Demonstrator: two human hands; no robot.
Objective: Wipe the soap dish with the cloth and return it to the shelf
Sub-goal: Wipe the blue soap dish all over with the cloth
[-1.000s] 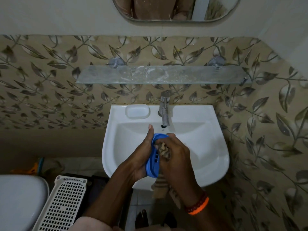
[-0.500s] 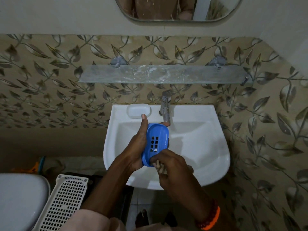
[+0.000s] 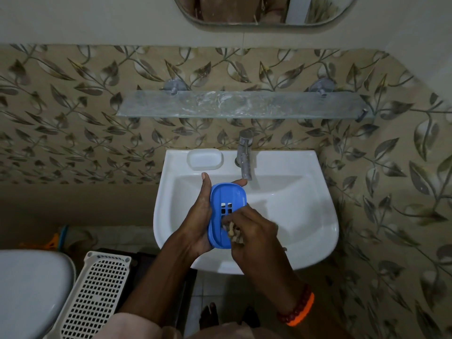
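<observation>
Two bare forearms, right wrist with a dark red beaded bracelet (image 3: 294, 308) beside an orange band (image 3: 303, 311), pale pinkish garment (image 3: 137, 326) at lower edge, bare feet (image 3: 209, 314) below

Head camera looks steeply down, close above the sink (image 3: 318, 231).

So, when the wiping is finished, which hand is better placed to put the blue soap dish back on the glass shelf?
Probably the left hand. It already holds the soap dish over the sink, right below the shelf. The right hand is busy gripping the cloth against the dish.
</observation>
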